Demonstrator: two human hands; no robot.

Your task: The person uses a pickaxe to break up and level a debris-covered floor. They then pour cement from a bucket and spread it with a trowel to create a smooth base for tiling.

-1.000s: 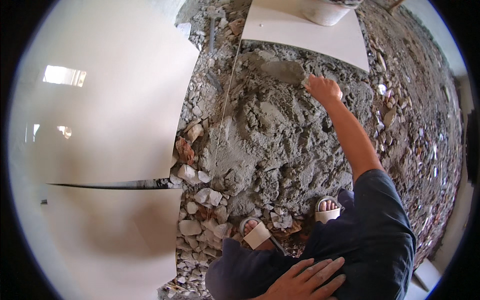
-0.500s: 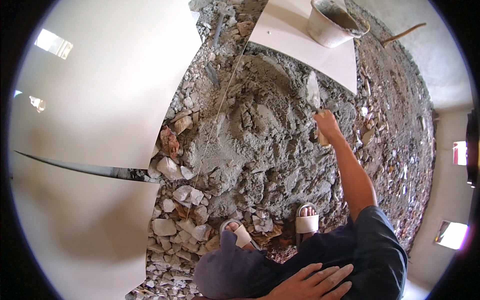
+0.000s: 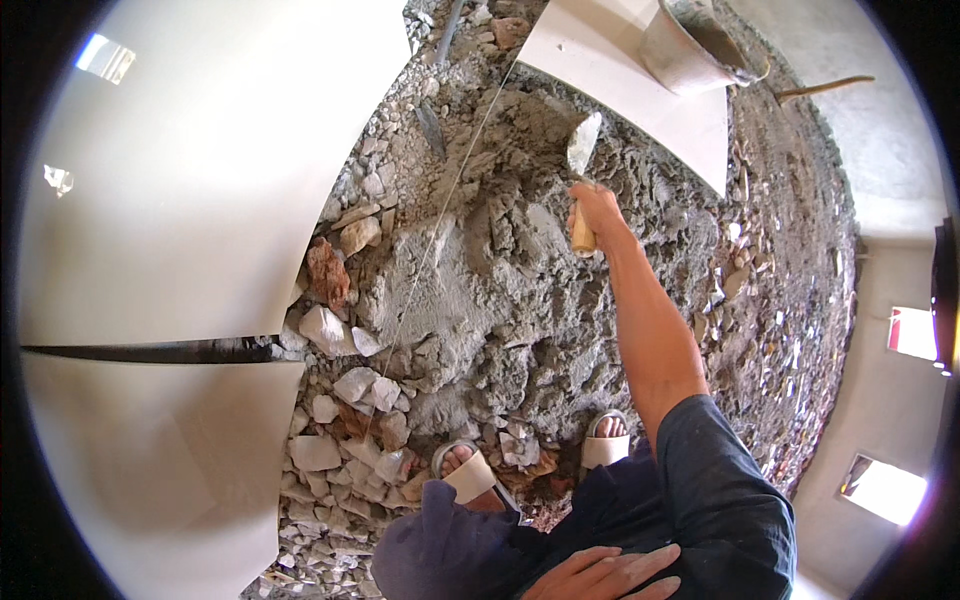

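My right hand (image 3: 598, 210) is closed around the wooden handle of a trowel (image 3: 583, 143), its blade pointing away from me. The blade is just over the far part of a rough bed of wet grey mortar (image 3: 480, 290); whether it touches the mortar I cannot tell. Down at the lower edge, my left hand (image 3: 610, 575) lies flat with fingers stretched out, resting on my dark clothing. A thin string (image 3: 432, 245) runs across the left part of the mortar.
Large glossy tiles (image 3: 200, 180) cover the left side, a dark gap between them. Broken stones (image 3: 320, 452) border the mortar. A mortar-smeared bucket (image 3: 675, 55) stands on another tile (image 3: 590, 50) at the far side. My sandalled feet (image 3: 605, 440) are at the near edge. Rubble (image 3: 790, 300) lies right.
My right hand has carried the trowel leftward and slightly farther away, and the blade now tilts to the right. My left hand stays on my clothing. The whole view has shifted a little.
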